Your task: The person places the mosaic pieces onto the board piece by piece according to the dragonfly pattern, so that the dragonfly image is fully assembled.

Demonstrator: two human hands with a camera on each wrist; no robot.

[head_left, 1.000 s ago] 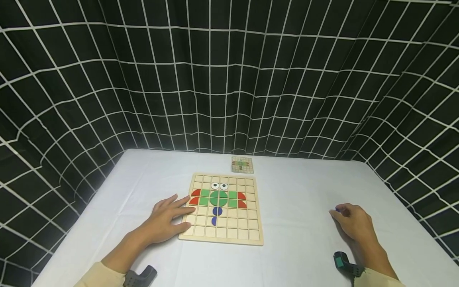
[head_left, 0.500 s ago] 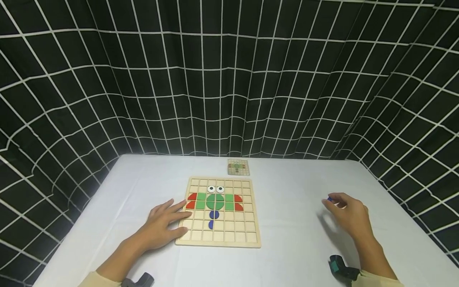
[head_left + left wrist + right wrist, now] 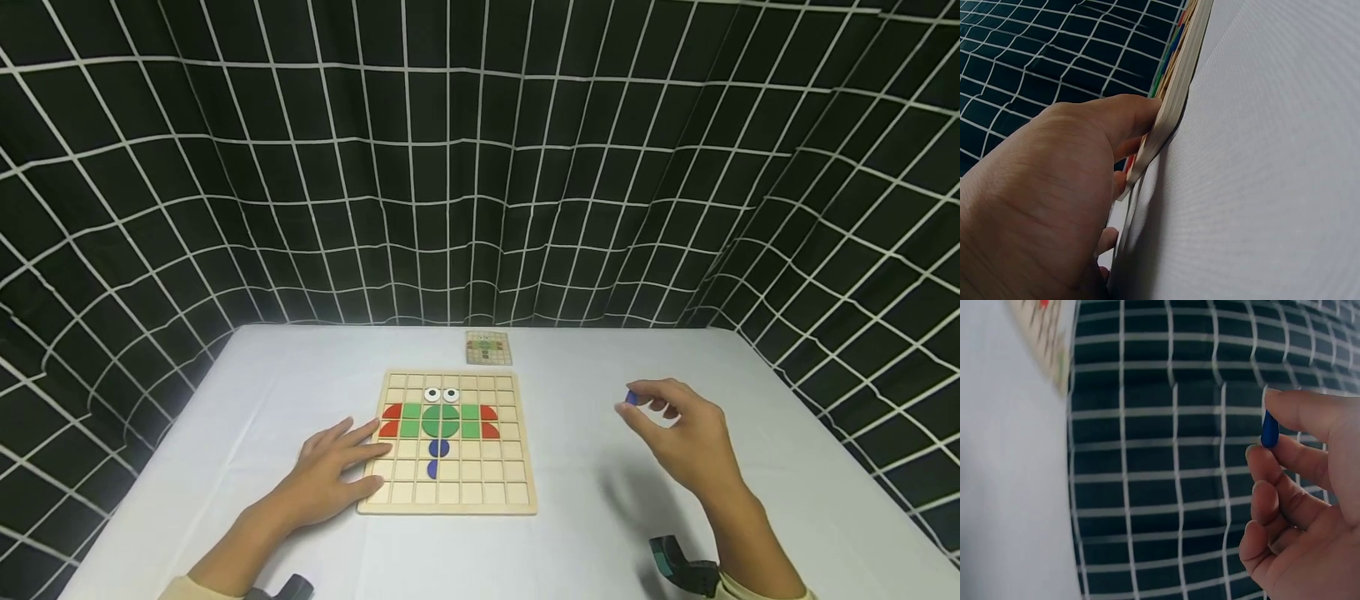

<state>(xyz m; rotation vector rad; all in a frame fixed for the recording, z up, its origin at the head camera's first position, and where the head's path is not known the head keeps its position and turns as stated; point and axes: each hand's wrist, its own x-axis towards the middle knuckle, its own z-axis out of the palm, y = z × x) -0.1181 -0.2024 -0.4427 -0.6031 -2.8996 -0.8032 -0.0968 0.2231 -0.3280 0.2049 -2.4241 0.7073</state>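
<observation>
A wooden grid board (image 3: 487, 493) lies on the white table, bearing red, green and blue flat pieces and two eye pieces (image 3: 441, 394). Below a green circle (image 3: 440, 421) sit a round blue shape (image 3: 438, 448) and a blue quarter-circle piece (image 3: 432, 470). My left hand (image 3: 330, 475) rests with spread fingers on the board's left edge; in the left wrist view the thumb (image 3: 1135, 115) touches the rim. Raised over the table to the right of the board, my right hand (image 3: 678, 429) pinches a small blue piece (image 3: 1270, 430) between thumb and index finger.
A small pattern card (image 3: 488, 347) with a similar picture lies behind the board. The white tablecloth (image 3: 585, 475) extends to both sides. A black curtain with a white grid (image 3: 480, 167) hangs around the table's back and sides.
My right hand has lifted from the table at the right and moved left toward the board, carrying the blue piece. The left hand stays on the board's edge.
</observation>
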